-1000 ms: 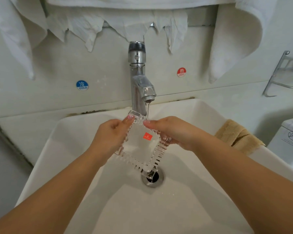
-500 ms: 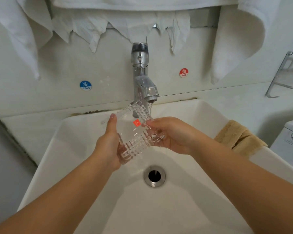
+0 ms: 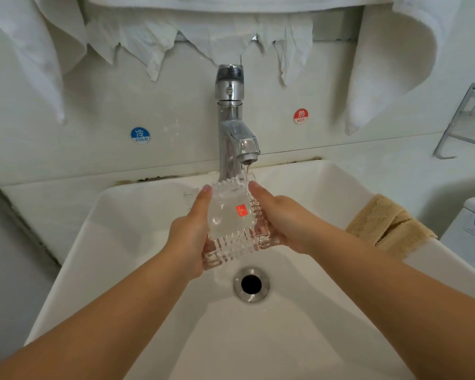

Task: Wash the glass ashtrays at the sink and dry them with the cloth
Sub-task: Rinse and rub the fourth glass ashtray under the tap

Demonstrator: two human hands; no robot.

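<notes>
Over the sink (image 3: 137,270), under the tap (image 3: 236,138), my left hand (image 3: 188,234) and right hand (image 3: 281,220) clasp the wet, slippery, breakable glass ashtray (image 3: 232,223) by its ribbed side edges

On the far wall I see a blue COLD sticker (image 3: 140,135) at left and a red HOT sticker (image 3: 300,116) at right. White towels (image 3: 390,64) hang above them, and a metal rack (image 3: 466,122) sits far right.
</notes>
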